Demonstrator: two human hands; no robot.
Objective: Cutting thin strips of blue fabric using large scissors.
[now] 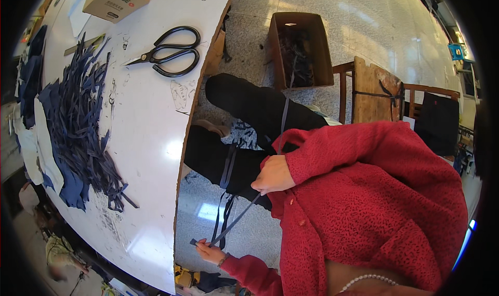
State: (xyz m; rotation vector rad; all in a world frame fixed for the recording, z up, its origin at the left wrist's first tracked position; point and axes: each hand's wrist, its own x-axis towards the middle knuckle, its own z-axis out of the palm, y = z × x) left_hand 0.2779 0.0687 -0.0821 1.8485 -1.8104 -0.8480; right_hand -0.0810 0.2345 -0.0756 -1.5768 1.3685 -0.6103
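Observation:
My left hand (210, 252) pinches the end of a thin navy fabric strip (234, 220) low beside the table edge. My right hand (273, 176), in a red sleeve, is closed on the same strip above my lap, and the strip runs taut between the two hands. Above the right hand, a strip rises toward an open cardboard box (323, 52) on the floor, which holds more dark strips. Other strips (227, 166) hang over my black trousers.
To the left is a white table (150, 140) with a heap of navy strips (78, 124), black scissors (169, 52), a ruler (83, 44) and a cardboard box (117, 0). A wooden chair (374, 88) stands behind the floor box.

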